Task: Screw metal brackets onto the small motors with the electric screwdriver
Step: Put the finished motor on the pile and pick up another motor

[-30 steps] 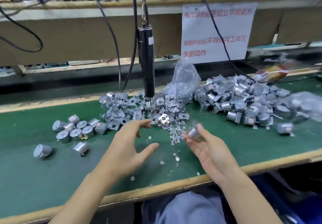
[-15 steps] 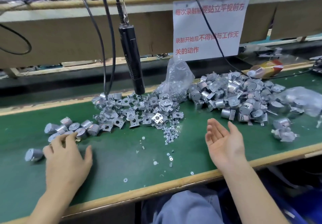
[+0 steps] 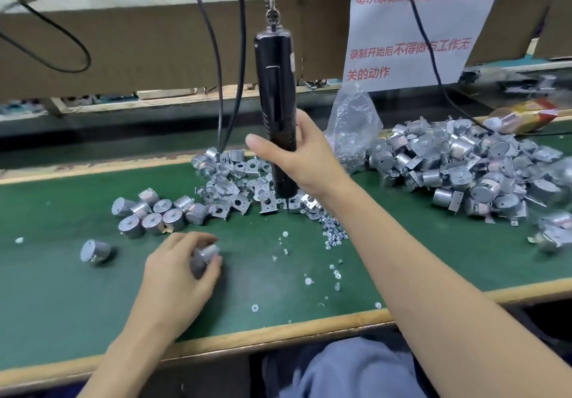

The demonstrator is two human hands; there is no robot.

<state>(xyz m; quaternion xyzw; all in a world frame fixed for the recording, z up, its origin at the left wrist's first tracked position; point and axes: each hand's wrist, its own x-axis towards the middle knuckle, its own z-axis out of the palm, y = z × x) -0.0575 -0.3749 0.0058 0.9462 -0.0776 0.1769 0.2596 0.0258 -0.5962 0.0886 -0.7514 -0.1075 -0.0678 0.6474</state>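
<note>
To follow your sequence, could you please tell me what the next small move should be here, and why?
Probably draw the electric screwdriver down towards the motor: the right hand grips the hanging tool, while the left hand holds the motor ready. Whether a bracket is fitted on it, I cannot tell.

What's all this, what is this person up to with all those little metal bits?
A person is assembling small motors at a bench with a green mat. Their left hand holds a small silver cylindrical motor close to the mat. Their right hand reaches round the black electric screwdriver hanging from above, thumb out straight, fingers hidden behind it. Loose bent metal brackets lie piled under the tool, tiny screws beside them, and a heap of motors with brackets on sits to the right.
</note>
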